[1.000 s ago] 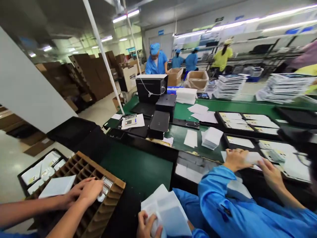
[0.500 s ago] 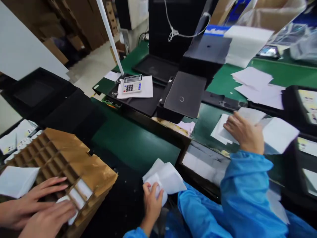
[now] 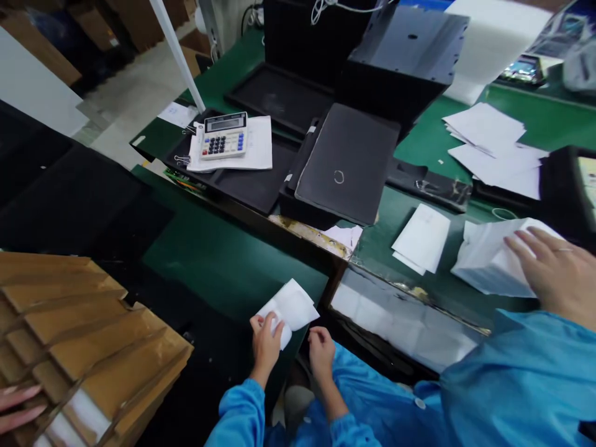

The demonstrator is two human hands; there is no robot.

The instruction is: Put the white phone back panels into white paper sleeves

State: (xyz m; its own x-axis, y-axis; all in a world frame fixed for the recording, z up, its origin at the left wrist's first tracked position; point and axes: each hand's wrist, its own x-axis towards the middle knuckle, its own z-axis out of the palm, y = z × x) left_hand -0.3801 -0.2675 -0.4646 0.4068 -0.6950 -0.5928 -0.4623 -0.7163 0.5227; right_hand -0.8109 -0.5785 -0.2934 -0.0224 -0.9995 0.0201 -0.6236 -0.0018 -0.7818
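My left hand is closed on a thin white foam pouch above the near edge of the green table. A smaller rounded white piece shows by its fingers; whether it is separate I cannot tell. My right hand is curled shut just below the pouch's right corner, apart from it, with nothing visible in its fingers. At right, a co-worker's blue-sleeved hand lies on a stack of white pouches. Several loose white pouches lie beside that stack.
A divided cardboard box stands at left, with another person's fingers in it. Ahead are a calculator on papers, a black case and white sheets. White material fills a drawer-like space under the table edge.
The view has turned right, pushing the box leftward. My right hand has come into sight. The co-worker's hand has moved right, onto the stack. Only one hand still shows at the box.
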